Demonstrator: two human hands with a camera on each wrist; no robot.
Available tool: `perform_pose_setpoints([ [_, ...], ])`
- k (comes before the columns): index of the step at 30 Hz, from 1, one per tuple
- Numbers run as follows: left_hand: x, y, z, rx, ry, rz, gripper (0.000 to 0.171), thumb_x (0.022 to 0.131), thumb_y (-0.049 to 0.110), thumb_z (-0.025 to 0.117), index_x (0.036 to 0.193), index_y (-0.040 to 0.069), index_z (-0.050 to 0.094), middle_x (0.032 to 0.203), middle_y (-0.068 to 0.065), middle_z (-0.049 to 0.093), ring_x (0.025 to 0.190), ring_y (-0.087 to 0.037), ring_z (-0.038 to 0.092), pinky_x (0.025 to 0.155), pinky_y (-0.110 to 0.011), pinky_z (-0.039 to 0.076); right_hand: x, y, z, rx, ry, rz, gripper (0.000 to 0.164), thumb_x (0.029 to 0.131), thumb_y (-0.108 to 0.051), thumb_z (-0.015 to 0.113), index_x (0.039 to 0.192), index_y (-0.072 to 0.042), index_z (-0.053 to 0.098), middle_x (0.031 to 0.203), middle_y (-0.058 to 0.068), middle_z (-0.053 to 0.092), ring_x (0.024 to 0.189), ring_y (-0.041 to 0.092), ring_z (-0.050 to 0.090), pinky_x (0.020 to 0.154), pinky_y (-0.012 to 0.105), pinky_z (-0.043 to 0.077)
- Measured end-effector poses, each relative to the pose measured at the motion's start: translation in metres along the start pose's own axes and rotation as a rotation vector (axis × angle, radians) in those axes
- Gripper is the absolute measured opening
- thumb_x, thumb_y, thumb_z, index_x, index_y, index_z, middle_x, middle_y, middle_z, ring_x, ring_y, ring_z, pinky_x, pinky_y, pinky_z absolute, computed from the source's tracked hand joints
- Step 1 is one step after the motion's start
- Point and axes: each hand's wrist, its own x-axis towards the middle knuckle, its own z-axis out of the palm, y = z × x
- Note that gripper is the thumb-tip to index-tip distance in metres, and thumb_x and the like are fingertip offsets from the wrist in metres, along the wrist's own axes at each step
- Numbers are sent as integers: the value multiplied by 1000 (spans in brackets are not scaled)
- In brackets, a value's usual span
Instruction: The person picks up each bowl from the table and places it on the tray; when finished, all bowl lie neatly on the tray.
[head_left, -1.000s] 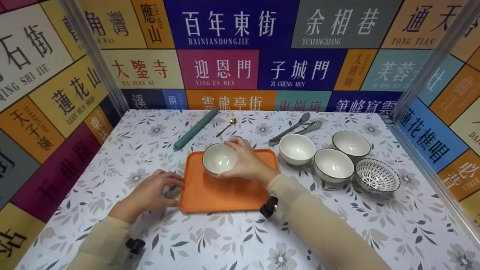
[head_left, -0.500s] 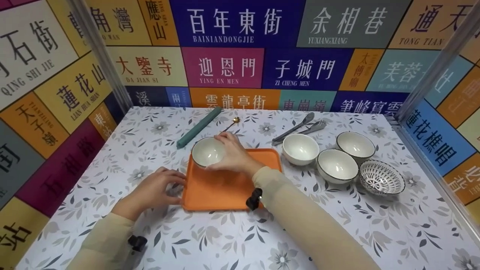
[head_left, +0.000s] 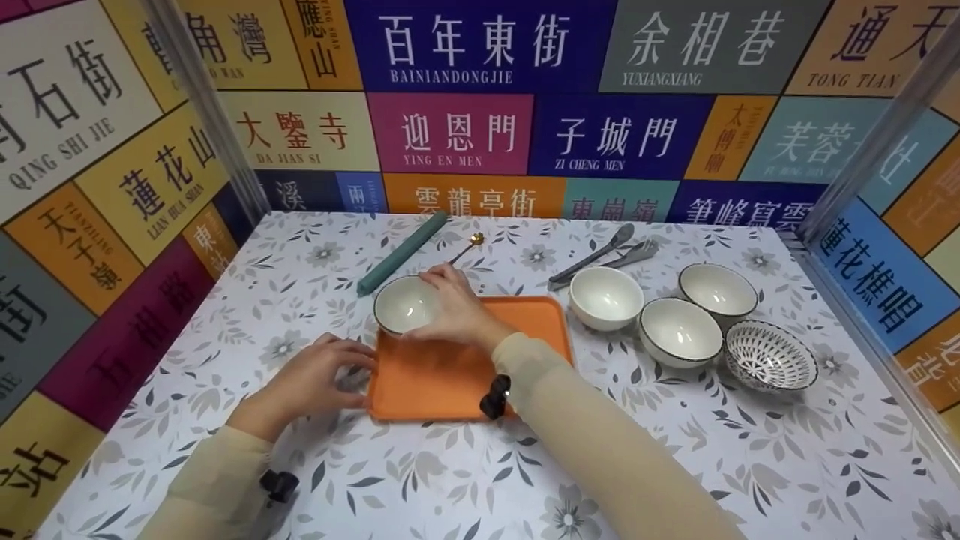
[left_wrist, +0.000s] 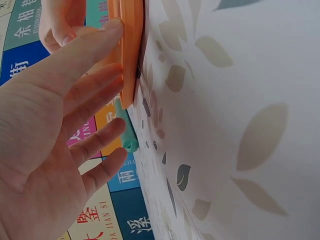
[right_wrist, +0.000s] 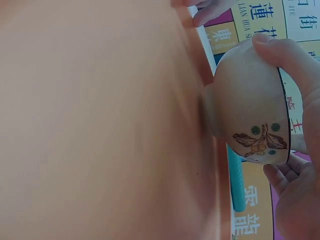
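Note:
My right hand (head_left: 459, 309) grips a white bowl (head_left: 397, 306) with a dark rim, thumb on the near side and fingers on the far side. The bowl stands upright over the far left corner of the orange tray (head_left: 450, 382). In the right wrist view the bowl (right_wrist: 245, 95) shows a leaf-and-berry print, its foot close to the tray; whether they touch I cannot tell. At the tray's left edge is my left hand (head_left: 319, 382). The left wrist view shows that hand's thumb and fingers (left_wrist: 95, 42) extended, touching the tray's rim (left_wrist: 131, 55).
Right of the tray stand a plain white bowl (head_left: 606, 298), two dark-rimmed bowls (head_left: 681, 334) (head_left: 718, 290) and a patterned bowl (head_left: 771, 356). Behind lie a green stick-shaped case (head_left: 401, 253), a small gold spoon (head_left: 475, 240) and grey utensils (head_left: 600, 255). Sign-covered walls enclose the table.
My right hand has carried the bowl leftward and slightly away, from over the tray's far middle to its far left corner. My left hand stays at the tray's left edge.

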Motion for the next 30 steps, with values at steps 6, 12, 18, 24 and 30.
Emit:
perform_pose_setpoints([
  [6, 3, 0, -1, -8, 11, 16, 48, 73, 30, 94, 118, 25, 78, 134, 5, 68, 119, -20, 54, 104, -48, 48, -3, 3, 1, 0, 3, 16, 110, 61, -50, 98, 150, -6, 51, 148, 4, 44, 140, 24, 37, 116, 43, 41],
  [12, 3, -2, 0, -12, 8, 6, 49, 72, 30, 94, 118, 26, 78, 134, 6, 68, 119, -19, 55, 103, -47, 49, -7, 2, 0, -52, -35, 0, 116, 64, -58, 94, 155, -8, 44, 155, 6, 39, 144, 26, 33, 118, 46, 40],
  [18, 2, -1, 0, 0, 14, 23, 47, 72, 28, 94, 116, 24, 79, 131, 4, 69, 119, -21, 56, 102, -48, 49, -17, 1, -10, -74, -53, -12, 113, 66, -58, 93, 157, -15, 42, 162, 8, 36, 150, 27, 31, 123, 51, 33],
  [24, 1, -2, 1, -4, 12, 0, 48, 71, 31, 95, 116, 24, 79, 131, 5, 69, 120, -21, 55, 103, -48, 49, -35, -1, -31, -158, -83, 5, 101, 75, -55, 89, 156, -15, 44, 164, 5, 36, 151, 28, 31, 123, 50, 33],
  [30, 2, -3, 1, -16, 11, -5, 48, 71, 30, 95, 116, 26, 78, 132, 6, 68, 121, -21, 55, 105, -50, 48, -53, 7, -54, -209, -80, 22, 91, 79, -50, 87, 155, -18, 47, 163, 4, 38, 147, 28, 36, 123, 49, 33],
])
